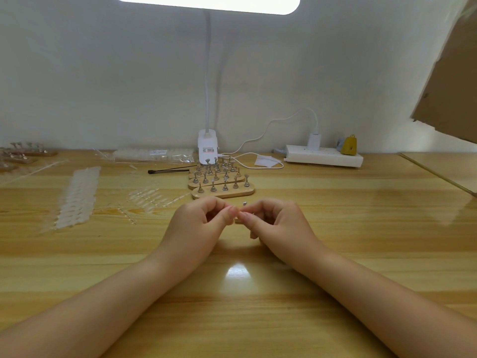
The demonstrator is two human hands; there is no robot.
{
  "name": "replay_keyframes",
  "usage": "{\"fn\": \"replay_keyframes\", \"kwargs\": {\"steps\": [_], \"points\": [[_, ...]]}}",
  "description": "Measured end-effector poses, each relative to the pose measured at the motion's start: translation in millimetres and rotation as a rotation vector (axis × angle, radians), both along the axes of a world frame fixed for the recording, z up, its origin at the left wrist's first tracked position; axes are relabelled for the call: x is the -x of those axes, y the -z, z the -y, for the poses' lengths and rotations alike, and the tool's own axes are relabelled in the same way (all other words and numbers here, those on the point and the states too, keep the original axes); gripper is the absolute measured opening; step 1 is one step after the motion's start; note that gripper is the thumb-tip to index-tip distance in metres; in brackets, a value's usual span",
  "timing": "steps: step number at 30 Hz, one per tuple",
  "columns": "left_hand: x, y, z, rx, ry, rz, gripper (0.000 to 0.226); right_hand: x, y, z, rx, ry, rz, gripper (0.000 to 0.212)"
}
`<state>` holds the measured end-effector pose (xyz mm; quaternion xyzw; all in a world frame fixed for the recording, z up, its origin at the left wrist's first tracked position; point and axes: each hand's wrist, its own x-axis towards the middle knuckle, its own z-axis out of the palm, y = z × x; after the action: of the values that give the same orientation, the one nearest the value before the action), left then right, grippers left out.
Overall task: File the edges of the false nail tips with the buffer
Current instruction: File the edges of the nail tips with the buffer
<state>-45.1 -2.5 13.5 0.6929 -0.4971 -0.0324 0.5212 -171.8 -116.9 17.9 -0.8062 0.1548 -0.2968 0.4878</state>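
Note:
My left hand [201,223] and my right hand [273,224] meet fingertip to fingertip above the middle of the wooden table [232,293]. Both have curled fingers and pinch a small clear false nail tip [238,214] between them; it is barely visible. A short tan piece [238,221] shows just under the fingertips, and I cannot tell what it is. A tiny metal piece [244,203] sits right behind the fingers. No buffer is plainly visible. Loose clear nail tips [147,197] lie to the left.
Wooden stands with metal nail holders [222,184] stand just behind my hands. Strips of nail tips [77,197] lie at left, a bagged set [154,155] and a black tool [167,171] further back. A lamp clamp [207,146], a power strip [324,157] and a cardboard sheet [449,81] are at the back and right.

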Motion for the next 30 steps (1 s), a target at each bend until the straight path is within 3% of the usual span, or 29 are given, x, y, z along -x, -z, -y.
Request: {"fn": "replay_keyframes", "kwargs": {"steps": [2,6,9,11,17,20,24,27,30], "points": [[-1.3,-0.7,-1.1,-0.013,-0.007,0.111,0.009,-0.2,-0.1,-0.2,-0.009,0.016,-0.007,0.012],[-10.2,-2.9,-3.3,-0.049,-0.168,0.518,0.022,-1.7,1.5,2.4,-0.106,0.091,0.018,0.009],[-17.7,-4.4,-3.7,-0.299,-0.291,0.738,0.031,-1.8,2.3,4.1,-0.212,0.115,0.027,0.012],[-20.8,-1.3,-3.5,-0.402,-0.275,0.743,0.029,-1.6,1.7,4.7,-0.274,0.104,0.036,0.012],[-24.6,4.1,1.9,-0.413,-0.281,0.695,0.024,-2.1,1.0,8.1,-0.513,-0.056,0.084,0.005],[-20.9,1.8,1.7,-0.176,-0.227,0.544,0.019,-3.5,1.1,9.6,-0.607,-0.129,0.099,0.007],[-1.6,-7.6,1.0,0.210,-0.005,0.592,0.019,-5.3,3.5,9.5,-0.603,-0.169,0.106,0.009],[2.8,-5.9,1.0,0.213,0.072,0.629,0.019,-5.2,3.1,10.2,-0.590,-0.209,0.077,0.018],[-5.1,-2.9,-0.5,0.138,0.051,0.616,0.015,-4.1,1.5,14.1,-0.663,-0.246,0.083,0.006]]}}
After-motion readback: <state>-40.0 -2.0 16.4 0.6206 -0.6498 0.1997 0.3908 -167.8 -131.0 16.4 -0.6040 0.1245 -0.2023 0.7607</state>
